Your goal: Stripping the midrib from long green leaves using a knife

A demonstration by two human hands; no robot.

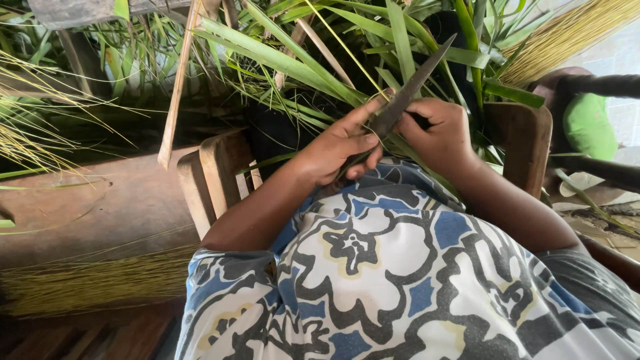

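Leaf pile (300,60) lay ahead, past lap. R hand (440,133) fisted on knife (410,90), blade slanting up-right. L hand (340,150) pinched leaf strip (357,160) against blade base; strip ran toward lap, both hands touching.

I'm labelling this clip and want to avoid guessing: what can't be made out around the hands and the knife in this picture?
- Head view: the knife handle is hidden inside the right hand.
- Head view: where the blade meets the leaf strip is covered by the left hand fingers.
- Head view: the wooden chair seat and the lap are hidden by the patterned cloth.
- Head view: the pile of green leaves is cut off by the top edge.
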